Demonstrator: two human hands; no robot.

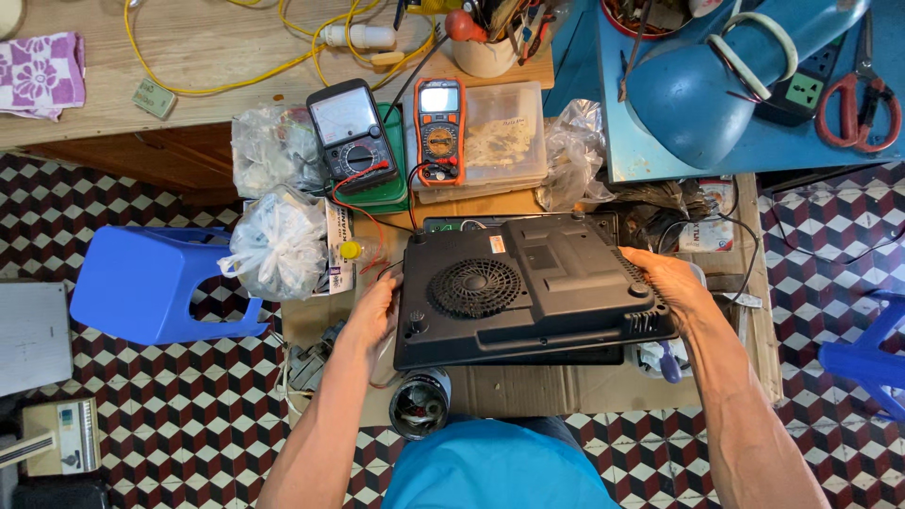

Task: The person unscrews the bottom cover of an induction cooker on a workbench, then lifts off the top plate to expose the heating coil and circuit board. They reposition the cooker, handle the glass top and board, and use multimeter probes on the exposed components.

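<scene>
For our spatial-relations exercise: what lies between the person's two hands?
In the head view, a black flat appliance, underside up with its round fan grille showing, spans the gap; the left hand and right hand grip its opposite edges.

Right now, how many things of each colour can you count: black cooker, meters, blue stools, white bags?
Black cooker, held by left hand and right hand: 1
Meters, black and orange: 2
Blue stools: 2
White bags: 2
Total: 7
</scene>
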